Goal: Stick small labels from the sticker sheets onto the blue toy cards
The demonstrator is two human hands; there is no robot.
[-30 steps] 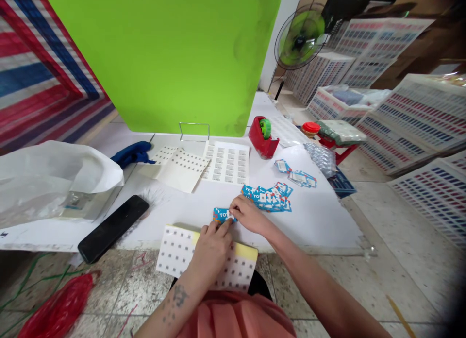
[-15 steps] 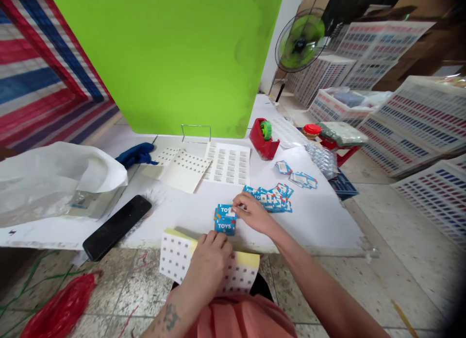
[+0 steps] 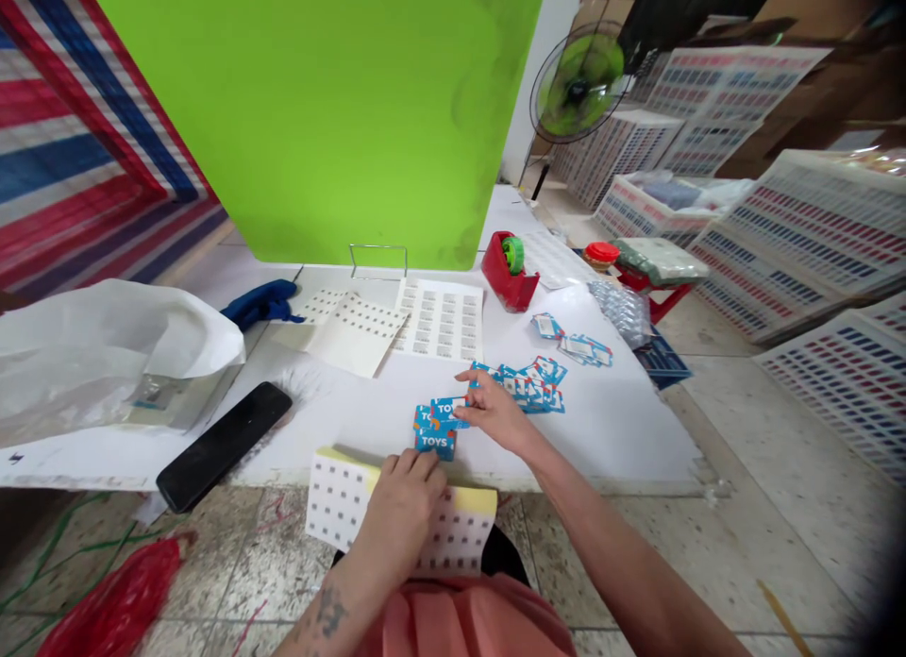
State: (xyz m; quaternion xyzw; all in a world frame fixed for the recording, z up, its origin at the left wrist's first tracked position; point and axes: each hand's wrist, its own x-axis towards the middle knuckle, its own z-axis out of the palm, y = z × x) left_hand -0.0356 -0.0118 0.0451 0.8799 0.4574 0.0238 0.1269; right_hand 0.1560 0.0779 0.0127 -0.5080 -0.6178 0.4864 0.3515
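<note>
My left hand [image 3: 407, 496] lies over a white sticker sheet [image 3: 332, 501] with a yellow backing, which hangs over the table's front edge. Its fingers are curled on the sheet, the tips by the bottom of a blue "TOYS" card [image 3: 434, 443]. My right hand [image 3: 495, 410] has its thumb and lower fingers at the right end of another blue "TOYS" card [image 3: 447, 412], overlapping the cards below. The right index finger stretches away from it. A spread of similar blue cards [image 3: 538, 393] lies just beyond my right hand.
Farther back on the white table are a red tape dispenser [image 3: 508, 275], sheets of labels [image 3: 443, 322], more cards [image 3: 586, 348] and a blue glove [image 3: 260, 303]. A black phone [image 3: 223, 445] and a white plastic bag [image 3: 120, 345] lie left. A green board [image 3: 332, 119] stands behind.
The upper "TOYS" card has slid to the right with my right hand, showing more of a card beneath. The right index finger has lifted outward. My left hand stays on the sheet.
</note>
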